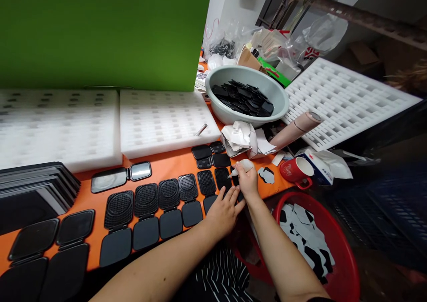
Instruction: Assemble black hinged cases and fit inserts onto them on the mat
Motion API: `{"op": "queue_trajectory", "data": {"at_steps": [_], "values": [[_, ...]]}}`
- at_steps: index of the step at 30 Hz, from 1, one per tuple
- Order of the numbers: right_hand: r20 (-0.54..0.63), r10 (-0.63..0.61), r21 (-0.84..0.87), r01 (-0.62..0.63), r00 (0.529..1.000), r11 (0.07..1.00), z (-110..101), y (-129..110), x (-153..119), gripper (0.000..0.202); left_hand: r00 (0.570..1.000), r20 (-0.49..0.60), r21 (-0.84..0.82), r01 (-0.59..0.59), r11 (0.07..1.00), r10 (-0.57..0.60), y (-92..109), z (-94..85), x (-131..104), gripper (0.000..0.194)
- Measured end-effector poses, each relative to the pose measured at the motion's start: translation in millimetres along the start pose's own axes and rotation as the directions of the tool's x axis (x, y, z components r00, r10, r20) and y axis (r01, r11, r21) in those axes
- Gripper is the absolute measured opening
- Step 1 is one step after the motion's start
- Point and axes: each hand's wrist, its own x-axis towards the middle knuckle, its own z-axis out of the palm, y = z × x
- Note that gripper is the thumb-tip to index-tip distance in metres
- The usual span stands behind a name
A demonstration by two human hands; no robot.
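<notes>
A small white squeeze bottle [247,163] is pinched in my right hand [248,182], and its thin nozzle points left and down over an opened black compact case [222,177] with a ridged inner face. My left hand [223,212] lies with fingers stretched out over the lower flaps of the nearest cases, partly hiding them. To the left runs a row of similar open cases [168,193], ridged halves at the back and smooth flat halves toward me. Behind them lies an open compact with mirrors [109,180].
White foam trays [167,135] stand behind the row. A grey basin [213,98] of black pieces sits at the back, beside a pink flask [293,130]. At right are a red mug [293,171] and a red tub [348,257] of white and black pieces.
</notes>
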Motion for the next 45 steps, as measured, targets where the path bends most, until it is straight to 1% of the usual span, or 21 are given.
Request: {"op": "queue_trajectory", "data": {"at_steps": [3,5,7,9,12,16,21,23,26,27,29,32,34,37,42,45], "values": [[-0.018,0.084,0.137,-0.081,0.996,0.987,5,-3,2,0.03,1.0,0.005,0.004,-0.007,1.0,0.007,0,0.6,0,0.051],[0.007,0.131,0.221,-0.13,0.991,0.967,12,-5,2,0.031,1.0,0.004,0.012,-0.016,1.0,0.016,0,1.4,1,0.05],[0.045,0.145,0.25,-0.152,0.988,0.956,21,-8,1,0.032,1.0,0.003,0.026,-0.021,0.999,0.021,-1,2.5,1,0.048],[0.064,0.133,0.235,-0.145,0.989,0.961,29,-9,1,0.033,1.0,0.003,0.04,-0.024,0.999,0.023,-1,4.1,1,0.048],[0.075,0.099,0.166,-0.111,0.992,0.98,38,-9,2,0.036,1.0,0.01,0.048,-0.027,0.998,0.027,-1,6.3,1,0.049],[0.101,0.034,0.06,-0.041,0.994,0.997,40,-4,4,0.037,1.0,0.004,0.04,-0.025,0.999,0.025,-1,6.3,1,0.048],[0.072,-0.037,-0.021,0.039,0.997,0.999,40,-3,5,0.037,1.0,-0.001,0.041,-0.021,0.999,0.022,-1,3.7,1,0.047],[0.05,-0.034,-0.018,0.035,0.998,0.999,40,-5,7,0.038,1.0,-0.003,0.033,-0.017,0.999,0.017,-1,3.1,0,0.047],[0.037,0.03,0.055,-0.032,0.999,0.998,39,-11,7,0.037,1.0,0.001,0.026,-0.018,1.0,0.017,-1,2.8,0,0.048],[0.053,0.055,0.083,-0.059,0.997,0.995,38,-13,5,0.036,1.0,0.001,0.025,-0.022,0.999,0.022,-1,2.7,0,0.049],[0.129,0.08,0.106,-0.094,0.988,0.99,36,-16,-2,0.037,1.0,-0.006,0.027,-0.029,0.999,0.03,-2,2.6,0,0.048],[0.254,0.082,0.036,-0.094,0.964,0.995,34,-18,-16,0.037,0.998,-0.024,0.045,-0.05,0.998,0.051,-2,2.2,-1,0.046],[0.28,0.091,-0.016,-0.091,0.956,0.996,34,-18,-24,0.037,0.997,-0.034,0.061,-0.062,0.996,0.064,-3,1.8,-2,0.044],[0.279,0.081,-0.08,-0.061,0.957,0.995,37,-19,-28,0.038,0.996,-0.05,0.08,-0.067,0.995,0.071,-3,1.0,-2,0.044],[0.248,-0.021,-0.253,0.086,0.968,0.964,39,-21,-25,0.036,0.995,-0.062,0.102,-0.076,0.992,0.083,-3,0.8,-4,0.044],[0.204,-0.08,-0.314,0.143,0.976,0.939,40,-22,-24,0.034,0.994,-0.069,0.108,-0.078,0.991,0.085,-3,3.5,-4,0.045]]}}
